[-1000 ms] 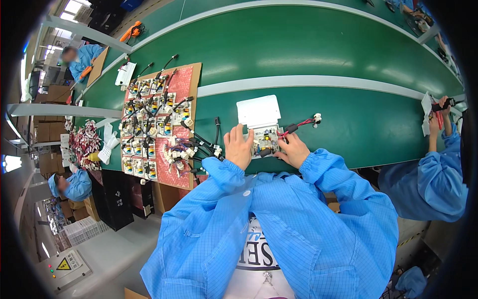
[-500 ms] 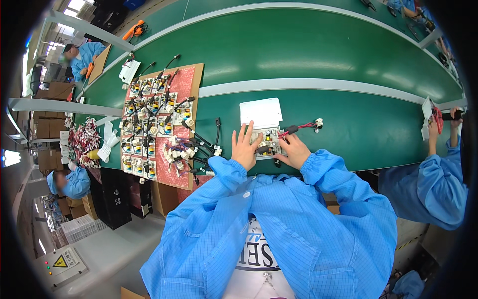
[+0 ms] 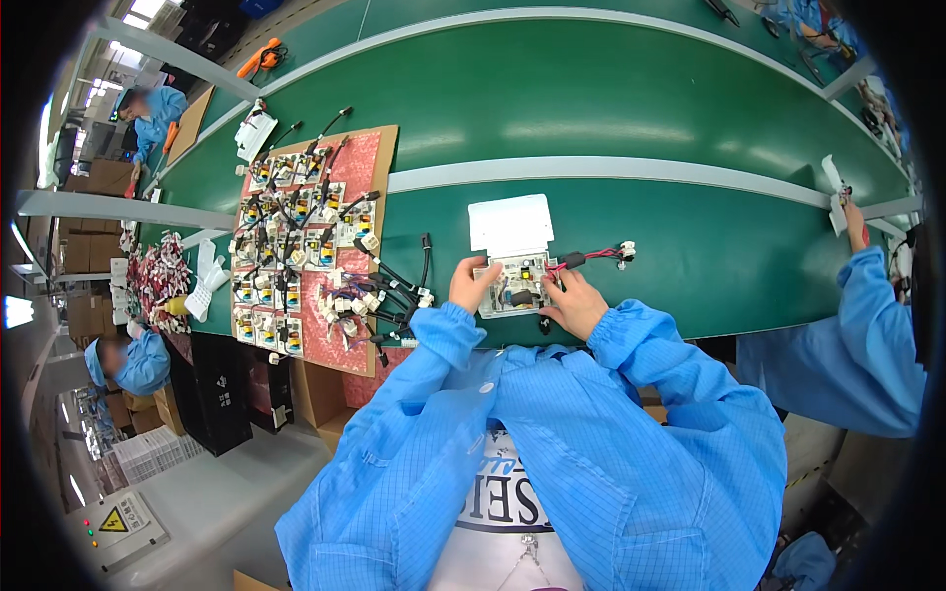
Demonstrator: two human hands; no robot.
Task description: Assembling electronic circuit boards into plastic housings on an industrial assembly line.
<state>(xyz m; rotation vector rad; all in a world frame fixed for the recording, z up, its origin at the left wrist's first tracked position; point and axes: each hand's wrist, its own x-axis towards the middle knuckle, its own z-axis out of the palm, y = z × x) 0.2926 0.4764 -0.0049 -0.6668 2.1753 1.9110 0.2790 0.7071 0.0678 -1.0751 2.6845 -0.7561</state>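
Note:
In front of me on the green bench lies a circuit board (image 3: 519, 287) with a yellow-marked part and a dark component, seated in a white sheet. A white flap (image 3: 510, 225) of that sheet stands out flat beyond its far edge. My left hand (image 3: 475, 284) grips the left edge, thumb on top and fingers curled at the side. On the right edge, my right hand (image 3: 577, 301) is closed with fingertips and thumb beside the cable root. A red and black cable (image 3: 591, 256) with a dark sleeve and white connector runs off to the right.
At left, a cardboard sheet (image 3: 387, 158) with pink bubble wrap carries rows of circuit boards (image 3: 305, 212) and black cables. Farther left lies a heap of red and white cables (image 3: 158, 276). A grey rail (image 3: 631, 169) crosses the bench. A co-worker's blue sleeve (image 3: 867, 305) is at right.
My left hand has drawn back from spread fingers over the board and now grips its left edge. The board has shifted slightly left. At right, the co-worker's white part has moved.

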